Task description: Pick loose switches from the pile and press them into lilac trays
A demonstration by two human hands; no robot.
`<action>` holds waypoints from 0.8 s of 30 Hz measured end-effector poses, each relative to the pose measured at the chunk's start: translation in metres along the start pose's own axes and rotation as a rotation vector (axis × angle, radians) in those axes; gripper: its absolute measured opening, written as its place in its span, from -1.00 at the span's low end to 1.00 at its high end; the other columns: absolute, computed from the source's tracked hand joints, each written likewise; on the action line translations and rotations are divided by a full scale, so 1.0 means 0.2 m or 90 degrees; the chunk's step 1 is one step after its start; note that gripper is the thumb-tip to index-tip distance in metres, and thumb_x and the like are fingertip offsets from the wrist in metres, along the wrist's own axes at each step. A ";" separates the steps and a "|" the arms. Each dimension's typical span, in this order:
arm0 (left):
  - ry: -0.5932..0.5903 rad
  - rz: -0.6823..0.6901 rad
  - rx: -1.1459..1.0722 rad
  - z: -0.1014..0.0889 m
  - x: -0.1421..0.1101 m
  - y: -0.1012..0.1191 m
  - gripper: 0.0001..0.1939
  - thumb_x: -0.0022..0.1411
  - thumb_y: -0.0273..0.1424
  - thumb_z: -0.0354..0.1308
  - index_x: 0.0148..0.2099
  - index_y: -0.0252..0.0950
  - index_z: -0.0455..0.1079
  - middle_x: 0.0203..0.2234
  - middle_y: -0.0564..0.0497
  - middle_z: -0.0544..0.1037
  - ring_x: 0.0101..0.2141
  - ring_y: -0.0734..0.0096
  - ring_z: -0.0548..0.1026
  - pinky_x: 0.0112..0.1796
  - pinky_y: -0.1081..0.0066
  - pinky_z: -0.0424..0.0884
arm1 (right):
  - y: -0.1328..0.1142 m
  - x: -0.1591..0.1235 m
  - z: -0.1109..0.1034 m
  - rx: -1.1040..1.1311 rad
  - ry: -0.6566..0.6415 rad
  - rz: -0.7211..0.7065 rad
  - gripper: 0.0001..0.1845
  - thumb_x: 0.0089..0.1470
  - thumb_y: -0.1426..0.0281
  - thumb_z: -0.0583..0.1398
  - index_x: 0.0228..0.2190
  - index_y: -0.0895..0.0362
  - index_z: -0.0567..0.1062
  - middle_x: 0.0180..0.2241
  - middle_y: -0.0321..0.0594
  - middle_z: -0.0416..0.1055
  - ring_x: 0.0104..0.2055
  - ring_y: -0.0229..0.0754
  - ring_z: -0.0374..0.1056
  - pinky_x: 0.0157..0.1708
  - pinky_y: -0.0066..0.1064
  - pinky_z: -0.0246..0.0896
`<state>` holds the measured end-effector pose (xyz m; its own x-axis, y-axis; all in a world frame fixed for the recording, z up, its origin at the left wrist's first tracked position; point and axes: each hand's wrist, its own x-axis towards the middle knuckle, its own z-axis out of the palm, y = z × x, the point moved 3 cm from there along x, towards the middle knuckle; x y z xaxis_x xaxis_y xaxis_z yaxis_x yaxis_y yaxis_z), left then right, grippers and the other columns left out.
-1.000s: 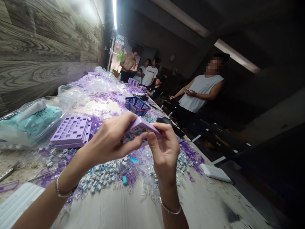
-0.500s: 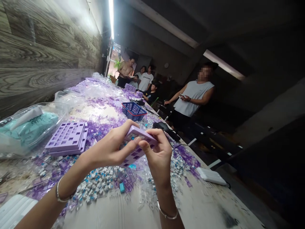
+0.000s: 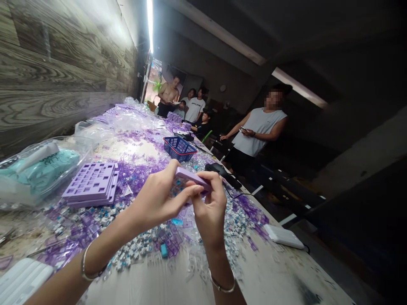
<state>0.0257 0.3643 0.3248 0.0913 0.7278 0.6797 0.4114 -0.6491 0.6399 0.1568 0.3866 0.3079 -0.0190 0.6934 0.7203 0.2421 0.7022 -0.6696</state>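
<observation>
Between both hands, above the table, is a purple plastic plate (image 3: 192, 177), seen nearly edge-on; in the earlier view it shows square holes. My left hand (image 3: 165, 190) grips its left side, thumb reaching across toward the right. My right hand (image 3: 211, 207) pinches the right end, its thumb and fingers close to the left thumb. Whether a small part sits between the thumbs is hidden. Below the hands lie heaps of small white-and-blue pieces (image 3: 133, 245) and clear purple pieces (image 3: 173, 239). A stack of similar purple plates (image 3: 90, 182) rests left of my left hand.
A blue basket (image 3: 179, 148) stands beyond my hands. At the left are a bag with a teal pack (image 3: 47, 169) and a white case (image 3: 25, 281). A white power bank-like block (image 3: 284, 236) lies by the right table edge. A person (image 3: 259, 127) stands at the right; several others are farther back.
The purple plate has tilted from showing its holed face to nearly edge-on. My left thumb has moved right, toward the right hand's fingertips.
</observation>
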 end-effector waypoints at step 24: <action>-0.109 0.098 0.024 -0.10 0.02 -0.02 -0.64 0.24 -0.09 0.18 -0.17 -0.27 0.23 -0.47 0.13 0.40 -0.51 0.53 0.34 -0.51 0.49 0.21 | 0.02 0.02 0.02 0.084 -0.092 -0.108 -0.79 0.21 0.15 0.11 -0.19 -0.01 0.39 -0.28 -0.29 0.22 -0.22 -0.18 0.22 -0.23 -0.33 0.14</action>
<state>0.0073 0.3655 0.3330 0.3071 0.6495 0.6956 0.4135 -0.7494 0.5172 0.1543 0.3935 0.3068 -0.1899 0.5728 0.7974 0.0945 0.8191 -0.5659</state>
